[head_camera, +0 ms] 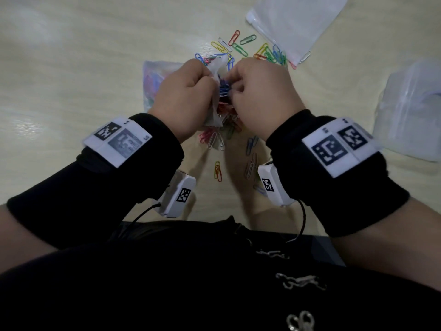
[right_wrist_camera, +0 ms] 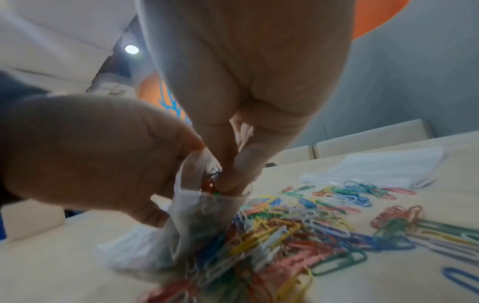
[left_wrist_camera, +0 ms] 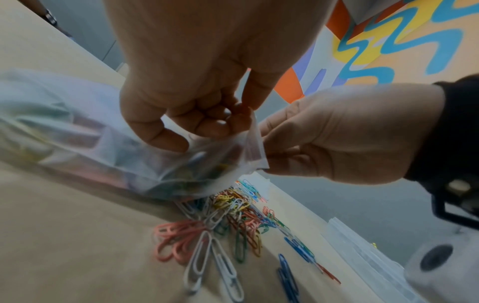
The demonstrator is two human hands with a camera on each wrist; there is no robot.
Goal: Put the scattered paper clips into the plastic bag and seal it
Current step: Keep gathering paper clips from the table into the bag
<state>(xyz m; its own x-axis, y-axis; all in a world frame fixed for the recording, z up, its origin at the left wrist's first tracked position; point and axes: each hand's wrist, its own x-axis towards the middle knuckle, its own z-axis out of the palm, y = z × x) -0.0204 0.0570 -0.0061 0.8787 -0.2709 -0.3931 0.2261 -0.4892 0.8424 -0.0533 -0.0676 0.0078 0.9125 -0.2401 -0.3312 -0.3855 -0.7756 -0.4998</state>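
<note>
A clear plastic bag (head_camera: 152, 80) with several coloured clips inside lies on the table, its mouth (head_camera: 217, 75) lifted between my hands. My left hand (head_camera: 188, 91) pinches one side of the mouth; the left wrist view shows its fingers (left_wrist_camera: 207, 125) curled on the rim. My right hand (head_camera: 257, 87) has its fingers bunched down in the bag's opening (right_wrist_camera: 191, 203), round a few red and blue clips (right_wrist_camera: 210, 182). Loose paper clips (head_camera: 238, 47) lie beyond the hands, and a pile (right_wrist_camera: 279, 231) sits under the bag's mouth.
Two empty clear bags lie at the far right (head_camera: 298, 25) and at the right edge (head_camera: 410, 111). More clips (head_camera: 217, 170) are strewn between my wrists, close to the table's near edge. Bare tabletop (head_camera: 59, 68) stretches to the left.
</note>
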